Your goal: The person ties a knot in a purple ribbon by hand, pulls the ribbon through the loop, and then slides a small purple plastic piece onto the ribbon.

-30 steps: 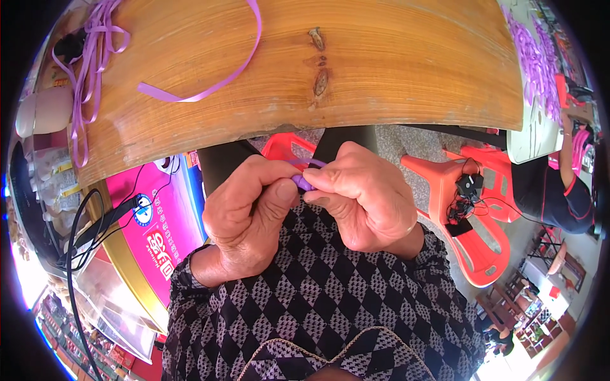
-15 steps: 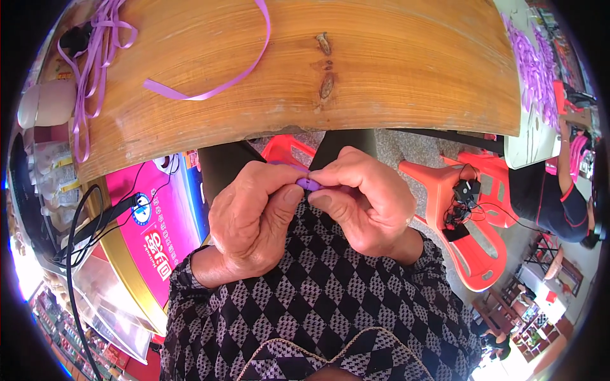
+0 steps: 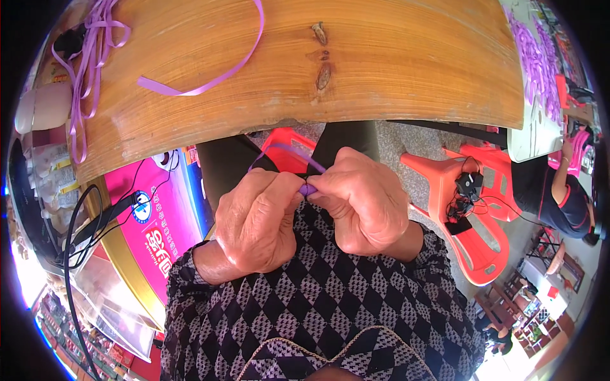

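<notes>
My left hand and my right hand meet in front of my chest, just short of the table edge. Between their pinched fingertips is a small folded or knotted part of a purple ribbon. A thin dark line crosses that part; I cannot make out what it is. More of the ribbon arches in a loose loop beyond the knuckles, from one hand to the other. Both hands are closed, and the curled fingers hide the rest of what they hold.
On the wooden table lie a curved length of purple ribbon and a ribbon bundle. More ribbons cover a white surface at right. Red stools, one with black cables, stand near another person.
The ribbon's loop now rises in view beyond my hands. My left fingers have curled further round, and both hands keep their pinch on the small purple part.
</notes>
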The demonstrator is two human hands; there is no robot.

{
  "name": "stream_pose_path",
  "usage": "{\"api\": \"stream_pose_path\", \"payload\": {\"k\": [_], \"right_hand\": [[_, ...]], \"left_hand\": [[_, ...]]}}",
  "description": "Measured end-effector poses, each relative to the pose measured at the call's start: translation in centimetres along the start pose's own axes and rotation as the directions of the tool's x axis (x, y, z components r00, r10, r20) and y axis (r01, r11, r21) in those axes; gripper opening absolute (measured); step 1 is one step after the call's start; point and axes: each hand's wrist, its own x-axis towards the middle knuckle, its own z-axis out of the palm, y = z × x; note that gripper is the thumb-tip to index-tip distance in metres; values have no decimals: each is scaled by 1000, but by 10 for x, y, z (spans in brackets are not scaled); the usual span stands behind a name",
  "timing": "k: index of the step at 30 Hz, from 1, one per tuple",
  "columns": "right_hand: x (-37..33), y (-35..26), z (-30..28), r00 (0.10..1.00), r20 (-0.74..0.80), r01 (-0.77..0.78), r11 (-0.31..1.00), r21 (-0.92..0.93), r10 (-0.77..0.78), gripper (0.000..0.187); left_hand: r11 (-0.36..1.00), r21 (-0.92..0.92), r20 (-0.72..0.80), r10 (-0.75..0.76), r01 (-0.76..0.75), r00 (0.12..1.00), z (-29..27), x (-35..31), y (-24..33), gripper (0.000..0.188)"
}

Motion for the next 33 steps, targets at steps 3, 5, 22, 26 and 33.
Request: {"api": "stream_pose_path", "payload": {"k": [3,5,22,26,33], "right_hand": [[1,0,-2,1000,13,3,1000,-2,-3,21],[5,-1,0,1000,8,13,1000,4,-13,20],[-1,2,-1,998,-26,-48,998,44,49,18],[2,5,-5,999,21,39,999,-4,-39,18],[3,2,-9,992,123,-12,998,57,5,15]], "left_hand": [[1000,1,11,15,-15,1000,4,-1,-2,23],[999,9,13,35,-35,999,4,-1,-3,23],[887,-338,168,-273,316,947,-7,4,-4,12],[925,-271,181,-221,264,958,-13,7,-5,15],[995,-72,139,-56,66,989,-11,6,-4,20]]}}
